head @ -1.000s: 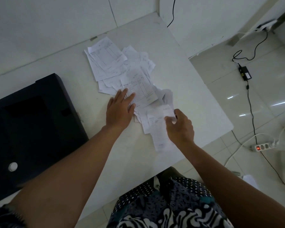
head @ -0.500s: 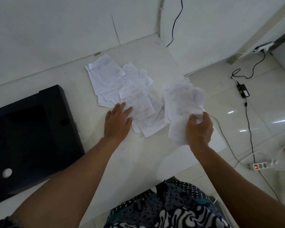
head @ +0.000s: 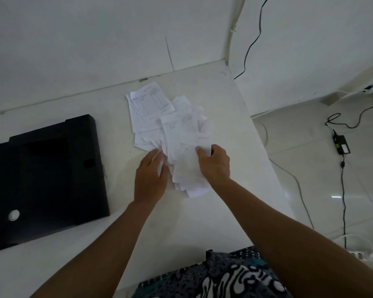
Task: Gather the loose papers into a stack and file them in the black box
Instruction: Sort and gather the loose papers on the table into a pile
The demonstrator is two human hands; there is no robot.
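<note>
A: Where's the right hand [head: 214, 163] now?

B: Its grip is closed on a bunch of papers [head: 184, 151], thumb on top, sheets fanning away from it toward the wall. The left hand [head: 151, 175] sits just beside it, fingers curled at the bunch's left edge; whether it pinches anything I cannot tell.

A: And the rest?

B: Beyond both grips, the loose papers [head: 148, 108] lie flat on the surface [head: 202, 222], long side running away from the person, partly under the held bunch.

A: The black box [head: 43, 179]?

B: Well to the left of the left grip, lying flat. So that hand is nearer for filing, I'd judge.
</note>
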